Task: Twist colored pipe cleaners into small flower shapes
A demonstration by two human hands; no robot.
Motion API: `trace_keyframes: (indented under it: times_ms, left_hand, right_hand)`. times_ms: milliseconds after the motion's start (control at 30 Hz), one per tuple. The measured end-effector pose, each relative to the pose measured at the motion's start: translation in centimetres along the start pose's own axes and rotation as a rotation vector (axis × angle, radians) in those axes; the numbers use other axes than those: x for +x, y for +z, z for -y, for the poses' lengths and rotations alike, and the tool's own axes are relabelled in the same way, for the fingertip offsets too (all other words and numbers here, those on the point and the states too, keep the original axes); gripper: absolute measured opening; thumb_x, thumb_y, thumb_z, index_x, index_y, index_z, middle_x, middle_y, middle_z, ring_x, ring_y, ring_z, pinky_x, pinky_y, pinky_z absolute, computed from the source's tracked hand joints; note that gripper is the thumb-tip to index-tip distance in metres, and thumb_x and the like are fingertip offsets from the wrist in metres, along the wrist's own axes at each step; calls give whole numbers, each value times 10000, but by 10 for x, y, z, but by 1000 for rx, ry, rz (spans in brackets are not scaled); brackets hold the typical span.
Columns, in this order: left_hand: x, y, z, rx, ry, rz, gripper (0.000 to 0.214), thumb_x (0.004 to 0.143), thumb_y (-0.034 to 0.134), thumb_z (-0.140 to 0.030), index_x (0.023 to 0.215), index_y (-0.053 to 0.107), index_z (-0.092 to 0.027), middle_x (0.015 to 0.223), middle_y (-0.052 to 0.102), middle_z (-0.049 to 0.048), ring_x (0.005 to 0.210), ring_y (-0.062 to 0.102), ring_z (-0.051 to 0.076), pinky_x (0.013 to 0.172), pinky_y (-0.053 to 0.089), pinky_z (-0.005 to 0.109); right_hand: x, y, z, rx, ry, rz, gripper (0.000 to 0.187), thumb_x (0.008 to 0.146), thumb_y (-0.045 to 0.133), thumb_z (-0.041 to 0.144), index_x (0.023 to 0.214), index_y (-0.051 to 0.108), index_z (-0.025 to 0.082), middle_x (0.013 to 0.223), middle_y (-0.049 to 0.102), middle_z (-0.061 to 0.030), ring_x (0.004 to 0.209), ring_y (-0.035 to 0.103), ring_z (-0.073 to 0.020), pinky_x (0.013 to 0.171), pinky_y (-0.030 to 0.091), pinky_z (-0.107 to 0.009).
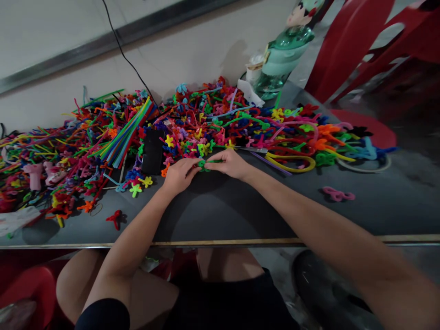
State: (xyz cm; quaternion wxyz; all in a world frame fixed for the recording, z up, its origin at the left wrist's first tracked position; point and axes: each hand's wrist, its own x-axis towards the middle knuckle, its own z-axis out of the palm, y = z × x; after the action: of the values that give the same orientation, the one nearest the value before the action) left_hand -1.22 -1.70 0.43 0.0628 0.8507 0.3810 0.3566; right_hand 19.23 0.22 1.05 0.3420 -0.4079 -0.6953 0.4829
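Both my hands meet over the dark table, fingers pinched on a green pipe cleaner (202,164) that is bent into a small looped shape. My left hand (180,174) grips its left side between thumb and fingers. Opposite it, my right hand (229,164) pinches the right side, where a straight green end lies along the fingers. The fingertips cover part of the piece, so its full shape is hidden. Just left of my left hand lies a black phone (153,153). Scissors (252,149) rest by my right wrist, their blades partly covered.
A heap of colourful pipe-cleaner pieces (206,123) runs along the wall, with a bundle of straight stems (129,135) on it. A green bottle (280,64) stands at the back right. A pink piece (338,194) and a red piece (115,219) lie nearer the table edge (223,243).
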Motion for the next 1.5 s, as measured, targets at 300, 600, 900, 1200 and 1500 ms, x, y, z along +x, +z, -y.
trace_keyframes:
  times_ms: [300,600,900,1200,1500]
  left_hand:
    - [1,-5,4,143,230,-60,192,917,523,-265,998,679,-189,862,728,57,816,681,140,747,530,242]
    - [4,-11,-1,256,278,89,204,936,479,-287,976,664,-212,881,701,59,815,654,141,666,483,225]
    - [2,-2,-13,266,102,-20,218,902,472,-274,837,646,-161,672,645,54,618,597,132,573,429,241]
    - [9,10,-33,-647,-830,-127,284,767,594,-360,567,524,-171,445,425,-45,392,380,57,378,281,189]
    - [4,2,-11,-278,-387,-89,231,850,575,-383,828,661,-170,776,683,62,719,638,148,641,514,275]
  right_hand:
    - [3,-6,2,47,82,157,348,642,725,493,698,754,150,566,631,-21,508,496,-97,484,350,-242]
    - [1,-9,1,1,26,198,395,663,712,538,763,766,161,691,713,-43,612,608,-129,583,445,-247]
    - [-1,5,-5,-112,-77,-39,353,728,671,501,807,775,173,689,718,-36,571,591,-134,529,419,-245]
    - [-19,16,9,-764,-369,-274,323,895,497,381,959,769,219,600,671,-67,586,582,-159,573,366,-287]
    - [-6,15,-8,-559,-316,-283,266,852,564,388,886,774,229,758,739,-56,651,638,-173,609,423,-279]
